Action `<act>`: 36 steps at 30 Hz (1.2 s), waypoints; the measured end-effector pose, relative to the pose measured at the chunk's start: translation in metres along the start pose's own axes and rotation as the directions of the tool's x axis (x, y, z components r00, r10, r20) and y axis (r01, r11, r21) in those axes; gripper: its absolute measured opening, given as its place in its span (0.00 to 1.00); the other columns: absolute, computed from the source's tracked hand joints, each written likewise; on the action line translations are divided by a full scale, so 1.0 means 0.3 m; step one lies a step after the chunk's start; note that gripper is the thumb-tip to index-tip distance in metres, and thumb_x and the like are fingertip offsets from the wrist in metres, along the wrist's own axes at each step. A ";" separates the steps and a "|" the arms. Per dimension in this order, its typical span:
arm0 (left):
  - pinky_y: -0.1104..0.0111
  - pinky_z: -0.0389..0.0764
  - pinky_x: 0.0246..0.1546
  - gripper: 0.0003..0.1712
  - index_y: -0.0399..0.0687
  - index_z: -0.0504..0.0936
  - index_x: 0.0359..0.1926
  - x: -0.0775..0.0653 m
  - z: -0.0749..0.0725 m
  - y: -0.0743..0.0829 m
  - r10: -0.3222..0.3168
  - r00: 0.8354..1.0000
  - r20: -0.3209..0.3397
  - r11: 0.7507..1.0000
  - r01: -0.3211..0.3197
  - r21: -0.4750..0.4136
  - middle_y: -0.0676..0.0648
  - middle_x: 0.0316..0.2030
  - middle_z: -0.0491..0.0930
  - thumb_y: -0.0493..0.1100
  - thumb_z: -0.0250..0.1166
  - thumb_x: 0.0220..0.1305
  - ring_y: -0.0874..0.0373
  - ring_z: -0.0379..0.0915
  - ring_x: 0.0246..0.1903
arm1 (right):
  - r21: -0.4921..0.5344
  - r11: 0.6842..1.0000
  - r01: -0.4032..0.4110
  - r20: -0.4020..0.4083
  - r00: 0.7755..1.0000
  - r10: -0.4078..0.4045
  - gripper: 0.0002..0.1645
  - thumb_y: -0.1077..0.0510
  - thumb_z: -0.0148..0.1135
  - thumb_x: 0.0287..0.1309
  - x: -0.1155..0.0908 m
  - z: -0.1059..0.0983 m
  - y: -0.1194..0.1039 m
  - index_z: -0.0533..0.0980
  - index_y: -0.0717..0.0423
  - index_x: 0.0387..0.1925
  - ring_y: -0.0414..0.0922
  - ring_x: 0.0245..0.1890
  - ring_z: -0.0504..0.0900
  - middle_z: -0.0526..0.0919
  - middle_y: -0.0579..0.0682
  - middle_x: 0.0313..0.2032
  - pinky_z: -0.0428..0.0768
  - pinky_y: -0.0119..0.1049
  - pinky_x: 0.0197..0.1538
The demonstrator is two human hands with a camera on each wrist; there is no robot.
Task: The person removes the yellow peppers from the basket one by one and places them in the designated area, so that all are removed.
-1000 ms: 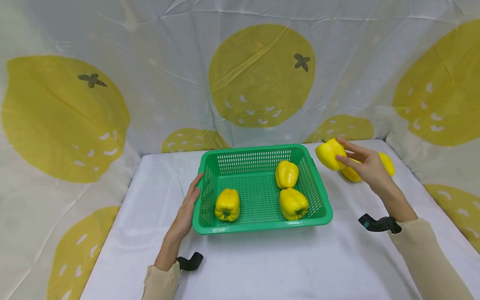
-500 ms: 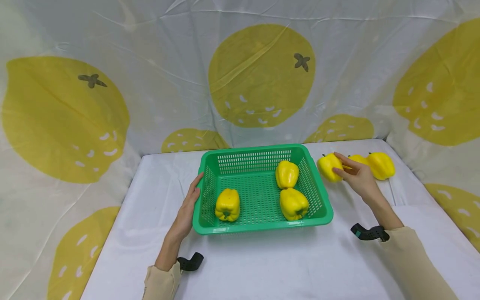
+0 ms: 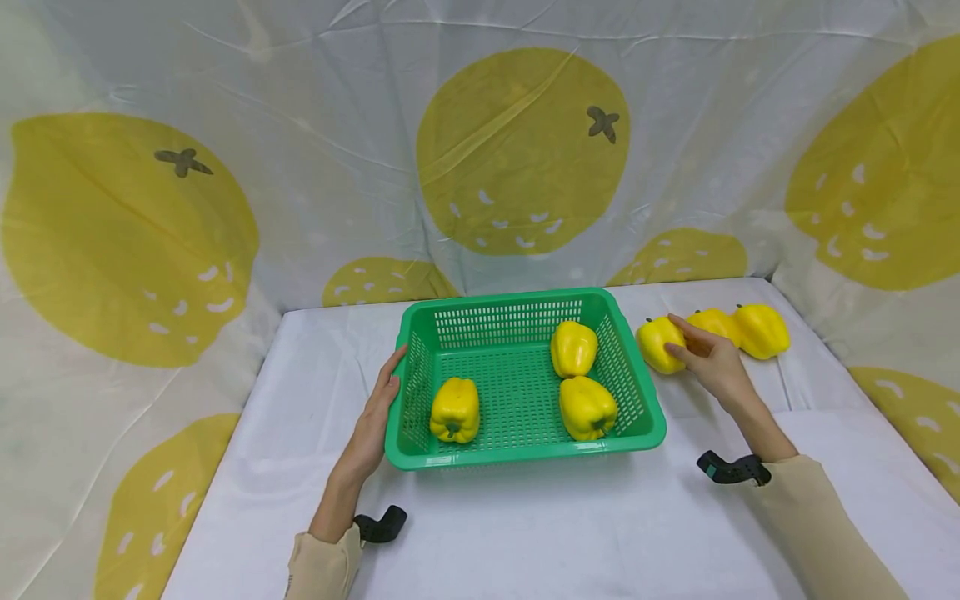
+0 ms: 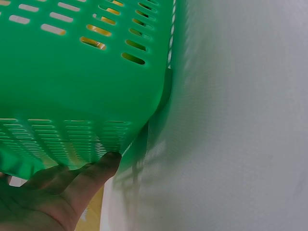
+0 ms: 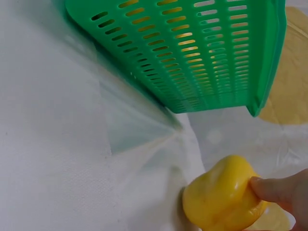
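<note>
My right hand [image 3: 712, 358] pinches a yellow bell pepper [image 3: 660, 345] between thumb and fingers, low over the cloth just right of the green basket [image 3: 525, 456]. In the right wrist view, the thumb presses the side of this bell pepper [image 5: 224, 195], whose underside is right at the white cloth. Against the basket's left side lies my left hand [image 3: 371, 421]; the left wrist view shows its extended fingers [image 4: 91, 180] touching the slotted wall under the rim. Inside the basket sit three yellow bell peppers: one at left [image 3: 455, 410], two at right [image 3: 574, 349].
Two more yellow bell peppers [image 3: 762, 331] lie behind and to the right of my right hand, close together. A white cloth [image 3: 525, 533] covers the table. Fabric with a lemon print [image 3: 525, 150] hangs along the back and sides.
My right hand has lowered the bell pepper from mid-air to the cloth, exposing the two peppers behind it. The left hand and basket have stayed put.
</note>
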State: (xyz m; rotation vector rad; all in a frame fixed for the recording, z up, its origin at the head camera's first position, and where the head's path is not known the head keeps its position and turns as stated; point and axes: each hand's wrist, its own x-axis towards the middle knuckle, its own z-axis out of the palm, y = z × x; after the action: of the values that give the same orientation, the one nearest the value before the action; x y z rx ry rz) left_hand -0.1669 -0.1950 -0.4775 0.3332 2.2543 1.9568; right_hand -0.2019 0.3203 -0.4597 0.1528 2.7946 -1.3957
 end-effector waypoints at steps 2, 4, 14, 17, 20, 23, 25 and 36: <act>0.38 0.38 0.79 0.30 0.74 0.45 0.82 -0.001 0.000 -0.001 0.001 1.000 0.000 1.000 -0.001 -0.002 0.56 0.83 0.40 0.60 0.31 0.85 0.50 0.33 0.82 | -0.002 1.000 0.004 -0.001 1.000 -0.004 0.38 0.42 0.56 0.76 0.001 0.005 0.000 0.59 0.44 0.80 0.64 0.75 0.63 0.62 0.62 0.78 0.71 0.59 0.71; 0.39 0.38 0.79 0.30 0.74 0.45 0.82 -0.001 -0.001 -0.002 0.004 1.000 0.002 1.000 -0.003 -0.004 0.56 0.83 0.40 0.60 0.31 0.85 0.50 0.33 0.82 | -0.002 1.000 0.002 -0.003 1.000 -0.002 0.38 0.42 0.56 0.76 0.002 0.009 0.000 0.58 0.45 0.80 0.65 0.75 0.62 0.61 0.62 0.78 0.69 0.62 0.72; 0.39 0.38 0.80 0.30 0.73 0.45 0.83 -0.001 0.002 0.000 0.011 1.000 0.007 1.000 -0.011 -0.011 0.56 0.84 0.39 0.59 0.31 0.85 0.50 0.33 0.82 | -0.014 1.000 -0.009 -0.068 0.998 0.008 0.37 0.41 0.55 0.76 -0.006 0.015 0.001 0.60 0.45 0.79 0.66 0.75 0.64 0.64 0.63 0.76 0.71 0.60 0.70; 0.40 0.38 0.80 0.30 0.73 0.45 0.82 0.000 0.002 0.000 0.011 1.000 0.007 1.000 -0.011 -0.013 0.56 0.83 0.39 0.59 0.31 0.85 0.51 0.33 0.82 | -0.022 1.000 -0.012 -0.107 0.994 0.009 0.35 0.42 0.56 0.76 -0.008 0.019 0.007 0.63 0.46 0.78 0.64 0.74 0.67 0.67 0.62 0.74 0.71 0.58 0.69; 0.40 0.38 0.80 0.30 0.73 0.45 0.82 0.000 0.002 0.000 0.010 1.000 0.007 1.000 -0.010 -0.016 0.56 0.83 0.39 0.59 0.31 0.85 0.51 0.34 0.82 | -0.016 1.000 -0.011 -0.144 0.989 0.009 0.34 0.43 0.56 0.75 -0.012 0.022 0.009 0.65 0.48 0.76 0.63 0.73 0.68 0.69 0.62 0.73 0.71 0.57 0.69; 0.40 0.38 0.80 0.30 0.73 0.45 0.82 -0.001 0.003 0.001 0.010 1.000 0.007 1.000 -0.010 -0.018 0.56 0.83 0.39 0.59 0.31 0.85 0.51 0.33 0.82 | -0.006 1.000 -0.030 -0.174 0.984 0.029 0.33 0.44 0.57 0.76 -0.016 0.024 0.009 0.66 0.51 0.75 0.62 0.74 0.67 0.71 0.60 0.73 0.70 0.58 0.71; 0.40 0.38 0.80 0.30 0.73 0.45 0.83 -0.002 0.003 0.001 0.010 1.000 0.007 1.000 -0.010 -0.016 0.56 0.83 0.39 0.59 0.31 0.85 0.51 0.33 0.82 | 0.006 0.999 -0.044 -0.190 0.981 0.044 0.33 0.44 0.57 0.76 -0.018 0.024 0.009 0.67 0.52 0.74 0.61 0.75 0.66 0.71 0.60 0.72 0.69 0.59 0.72; 0.39 0.38 0.80 0.30 0.74 0.45 0.82 -0.002 0.000 -0.002 0.003 1.000 0.006 1.000 -0.003 -0.008 0.56 0.83 0.39 0.60 0.30 0.85 0.51 0.32 0.82 | -0.024 0.998 -0.050 -0.237 0.971 0.043 0.29 0.49 0.61 0.74 -0.025 0.015 0.005 0.73 0.56 0.70 0.60 0.70 0.72 0.79 0.61 0.66 0.73 0.57 0.70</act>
State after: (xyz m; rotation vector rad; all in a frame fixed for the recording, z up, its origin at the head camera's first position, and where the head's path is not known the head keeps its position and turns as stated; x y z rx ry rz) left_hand -0.1662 -0.1951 -0.4781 0.3406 2.2434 1.9626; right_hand -0.1945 0.3171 -0.4631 0.4076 2.9755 -1.4117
